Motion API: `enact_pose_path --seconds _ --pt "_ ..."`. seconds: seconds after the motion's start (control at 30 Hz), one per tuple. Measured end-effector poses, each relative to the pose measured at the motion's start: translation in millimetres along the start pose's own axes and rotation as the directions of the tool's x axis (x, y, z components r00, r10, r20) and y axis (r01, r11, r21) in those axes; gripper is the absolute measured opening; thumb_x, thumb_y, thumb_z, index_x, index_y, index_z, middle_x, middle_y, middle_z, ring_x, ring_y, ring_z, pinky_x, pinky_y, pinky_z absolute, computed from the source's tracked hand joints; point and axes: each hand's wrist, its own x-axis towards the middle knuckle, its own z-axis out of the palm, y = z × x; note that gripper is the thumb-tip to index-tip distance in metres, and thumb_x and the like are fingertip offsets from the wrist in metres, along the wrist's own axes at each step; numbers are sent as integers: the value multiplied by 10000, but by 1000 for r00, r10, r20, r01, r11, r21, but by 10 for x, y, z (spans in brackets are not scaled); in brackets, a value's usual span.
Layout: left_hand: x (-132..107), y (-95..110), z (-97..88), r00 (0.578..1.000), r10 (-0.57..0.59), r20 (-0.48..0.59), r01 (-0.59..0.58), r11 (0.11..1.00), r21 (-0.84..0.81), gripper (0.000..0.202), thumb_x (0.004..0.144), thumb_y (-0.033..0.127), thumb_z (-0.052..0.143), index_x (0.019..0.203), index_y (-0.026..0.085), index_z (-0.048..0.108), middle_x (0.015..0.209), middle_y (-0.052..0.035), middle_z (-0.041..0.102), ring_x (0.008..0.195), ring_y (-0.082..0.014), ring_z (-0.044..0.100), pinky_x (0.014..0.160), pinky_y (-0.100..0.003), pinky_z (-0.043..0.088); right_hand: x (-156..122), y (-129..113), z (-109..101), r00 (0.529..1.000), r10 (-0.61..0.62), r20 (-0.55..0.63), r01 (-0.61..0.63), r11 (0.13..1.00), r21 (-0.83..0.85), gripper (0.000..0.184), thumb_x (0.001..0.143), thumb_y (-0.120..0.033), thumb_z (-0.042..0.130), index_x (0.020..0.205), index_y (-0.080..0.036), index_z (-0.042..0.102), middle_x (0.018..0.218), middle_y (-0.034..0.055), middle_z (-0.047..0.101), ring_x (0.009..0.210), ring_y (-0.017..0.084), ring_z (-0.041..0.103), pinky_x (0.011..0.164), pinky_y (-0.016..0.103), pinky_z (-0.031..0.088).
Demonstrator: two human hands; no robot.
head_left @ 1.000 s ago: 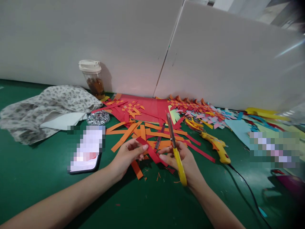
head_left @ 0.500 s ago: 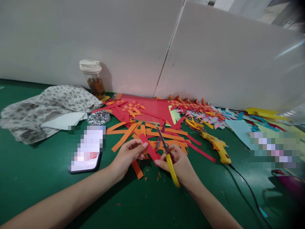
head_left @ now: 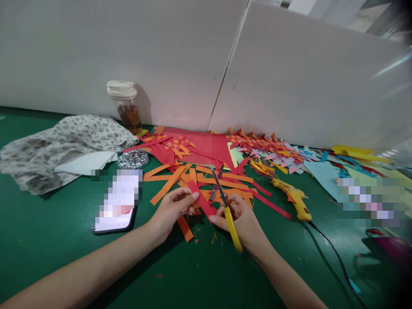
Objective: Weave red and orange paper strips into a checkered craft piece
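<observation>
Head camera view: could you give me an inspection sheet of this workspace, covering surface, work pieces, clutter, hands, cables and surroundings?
Surface: green tabletop, with small orange scraps near the hands.
Work pieces: red paper strip; yellow-handled scissors.
Clutter: orange strips, phone, patterned cloth, lidded cup.
Hands: left hand pinches the strip's far end; right hand holds the scissors and the strip's near end.
Cables: black cord from yellow glue gun; plug not visible.
Surroundings: pale wall panels behind; other people, nothing seen.
</observation>
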Motion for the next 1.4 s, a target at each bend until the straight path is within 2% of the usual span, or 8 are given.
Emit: enact_pose_path --seconds 0.47,0.57,0.7,0.83,0.9,1.13,1.4 --pt "9 1 -17 1000 5 1 -5 998 -69 187 671 256 731 673 162 569 572 65 545 471 -29 503 518 -144 415 55 77 -95 1000 12 15 -14 984 178 519 486 -230 801 789 -216 380 571 -104 539 502 73 515 519 214 407" --pt "15 11 -23 1000 14 19 -13 998 -61 161 690 280 713 724 171 600 630 50 576 493 -33 520 538 -153 426 43 56 -105 1000 25 18 -28 975 223 518 494 -221 803 796 -214 382 552 -98 549 496 84 532 515 218 416" --pt "5 32 -4 989 -17 150 -4 990 143 221 716 356 672 820 162 648 726 -8 631 568 -85 563 532 -193 429 14 45 -77 998 56 7 -56 968 246 544 480 -243 813 807 -218 379 548 -83 576 491 102 545 463 209 401" --pt "-19 9 -4 922 -125 366 -36 914 404 184 702 320 684 755 144 664 690 1 627 596 -94 547 591 -220 434 -7 67 -41 999 32 21 -36 963 269 545 498 -221 810 817 -221 369 552 -79 604 487 80 523 464 183 370" --pt "-27 -16 -17 897 -160 413 -49 892 450 174 721 317 664 744 145 666 698 5 623 626 -97 543 635 -234 442 -12 80 -30 999 14 41 -25 957 288 529 513 -199 803 811 -221 367 556 -85 606 497 74 527 498 184 380" --pt "-12 -37 -22 915 -163 370 -8 907 420 175 694 323 682 719 154 645 686 16 613 620 -93 542 636 -241 450 -6 95 -3 999 12 41 -24 955 297 532 508 -157 795 803 -224 358 567 -92 597 544 76 522 561 196 389" --pt "-10 -21 -24 932 -103 349 -56 907 418 147 696 291 664 700 151 619 610 27 575 573 -98 543 594 -238 442 2 109 -7 1000 0 25 -7 965 262 543 467 -152 801 791 -224 371 578 -96 567 536 83 512 565 218 395"
